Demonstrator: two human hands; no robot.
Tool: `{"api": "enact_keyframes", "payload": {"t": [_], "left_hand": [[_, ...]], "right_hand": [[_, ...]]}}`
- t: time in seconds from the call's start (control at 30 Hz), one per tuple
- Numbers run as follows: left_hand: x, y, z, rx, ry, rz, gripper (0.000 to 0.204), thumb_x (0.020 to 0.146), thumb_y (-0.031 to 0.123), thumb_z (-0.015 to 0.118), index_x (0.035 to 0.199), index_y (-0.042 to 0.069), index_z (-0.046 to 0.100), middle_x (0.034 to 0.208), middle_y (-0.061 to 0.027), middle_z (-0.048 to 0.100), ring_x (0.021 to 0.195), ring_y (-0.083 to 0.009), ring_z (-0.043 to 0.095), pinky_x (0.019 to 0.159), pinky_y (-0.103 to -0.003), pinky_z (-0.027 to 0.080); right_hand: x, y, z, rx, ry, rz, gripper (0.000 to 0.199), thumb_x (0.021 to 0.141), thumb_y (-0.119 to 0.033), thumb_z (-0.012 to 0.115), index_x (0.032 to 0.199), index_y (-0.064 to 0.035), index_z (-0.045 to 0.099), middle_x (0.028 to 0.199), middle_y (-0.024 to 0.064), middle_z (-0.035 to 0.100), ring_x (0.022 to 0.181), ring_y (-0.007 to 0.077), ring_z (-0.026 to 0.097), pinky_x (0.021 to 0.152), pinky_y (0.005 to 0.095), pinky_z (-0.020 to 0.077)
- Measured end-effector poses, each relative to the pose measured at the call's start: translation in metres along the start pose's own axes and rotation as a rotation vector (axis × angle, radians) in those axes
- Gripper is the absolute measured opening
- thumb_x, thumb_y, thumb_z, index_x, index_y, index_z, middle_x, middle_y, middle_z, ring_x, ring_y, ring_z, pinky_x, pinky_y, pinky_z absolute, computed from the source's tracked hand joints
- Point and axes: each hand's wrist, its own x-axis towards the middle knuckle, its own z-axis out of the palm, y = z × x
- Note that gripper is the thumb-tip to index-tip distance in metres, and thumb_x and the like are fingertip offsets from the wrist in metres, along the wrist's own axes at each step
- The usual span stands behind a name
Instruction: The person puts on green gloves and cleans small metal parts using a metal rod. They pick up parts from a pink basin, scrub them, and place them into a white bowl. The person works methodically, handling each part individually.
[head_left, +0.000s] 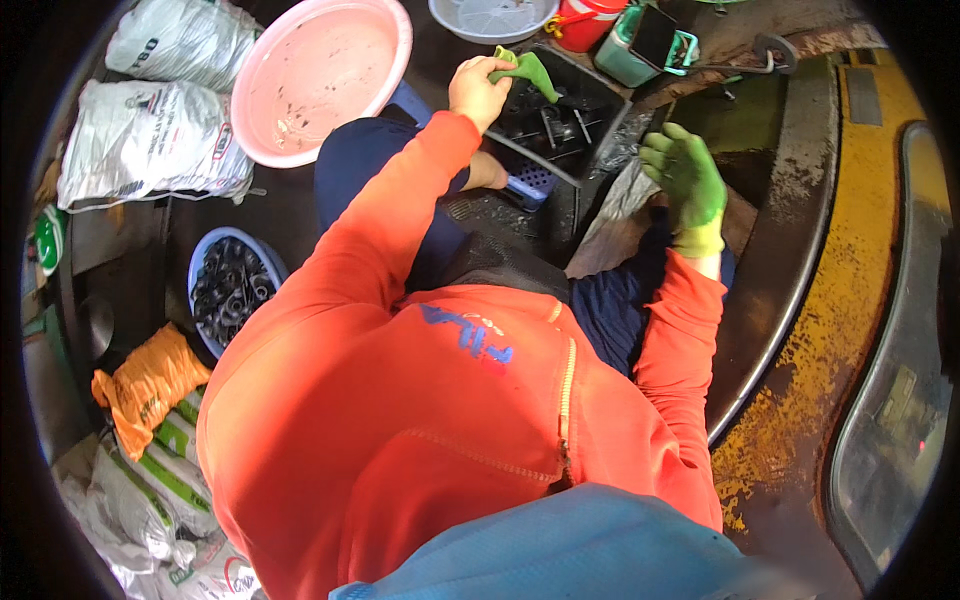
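Note:
My left hand is bare and closed on a limp green work glove, which hangs from the fingers above a black crate. Inside the crate lie several dark parts, their kind hard to make out. To the right, my right hand wears a matching green glove with a yellowish cuff. Its fingers are apart and slightly curved, with nothing in them, and it is raised over my right leg.
At the upper left a pink basin stands beside white sacks. A blue tub holds several black parts. Nearby lies an orange bag. A red bucket and green container stand behind the crate. Worn yellow machinery borders my right side.

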Motion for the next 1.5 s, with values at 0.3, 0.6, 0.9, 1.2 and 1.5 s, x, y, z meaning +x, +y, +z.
{"api": "enact_keyframes", "payload": {"t": [0.3,0.6,0.9,1.2,1.5], "left_hand": [[-0.04,0.091,-0.009,-0.371,-0.093,0.608,0.023,0.061,-0.004,0.064,0.079,0.009,0.066,0.088,-0.0036,0.065,0.09,-0.0253,0.06,0.083,-0.039,0.046],[-0.022,0.086,-0.016,-0.504,-0.111,0.338,0.032,0.081,0.013,0.066,0.112,0.006,0.062,0.114,-0.0109,0.059,0.108,-0.0262,0.055,0.096,-0.036,0.04],[-0.014,0.065,-0.012,-0.656,-0.889,-0.174,0.023,0.085,0.021,0.067,0.1,0.005,0.07,0.091,-0.0018,0.067,0.087,-0.01,0.059,0.081,-0.026,0.046],[-0.019,0.063,-0.005,-0.573,-0.664,-0.483,0.028,0.08,0.026,0.071,0.094,0.002,0.07,0.079,-0.0062,0.068,0.065,-0.012,0.062,0.059,-0.027,0.05],[-0.034,0.081,-0.003,-0.38,-0.582,-0.113,0.026,0.077,0.03,0.067,0.087,0.007,0.072,0.08,-0.0149,0.068,0.074,-0.027,0.067,0.069,-0.036,0.052]], "right_hand": [[0.01,0.07,0.044,0.057,-0.034,0.055,0.031,0.094,-0.024,0.052,0.118,-0.0057,0.055,0.105,0.0052,0.061,0.092,0.016,0.059,0.073,0.0304,0.0493],[0.007,0.045,0.041,-0.268,0.055,-0.226,0.025,0.09,-0.01,0.057,0.111,0.0029,0.06,0.104,0.0074,0.064,0.092,0.0133,0.06,0.081,0.0252,0.0466],[0.008,0.053,0.044,-0.475,0.035,-0.288,0.024,0.089,-0.01,0.059,0.11,0.0008,0.059,0.101,0.005,0.062,0.092,0.0112,0.056,0.081,0.0243,0.0454],[0.01,0.057,0.04,-0.724,0.153,-0.055,0.037,0.086,-0.036,0.064,0.095,-0.0002,0.064,0.079,-0.0001,0.059,0.073,0.0083,0.051,0.065,0.025,0.0403],[-0.005,0.067,0.064,-0.66,-0.036,-0.145,0.025,0.093,-0.02,0.054,0.101,0.003,0.061,0.083,-0.0006,0.056,0.071,0.0073,0.047,0.062,0.0219,0.0375]]}}
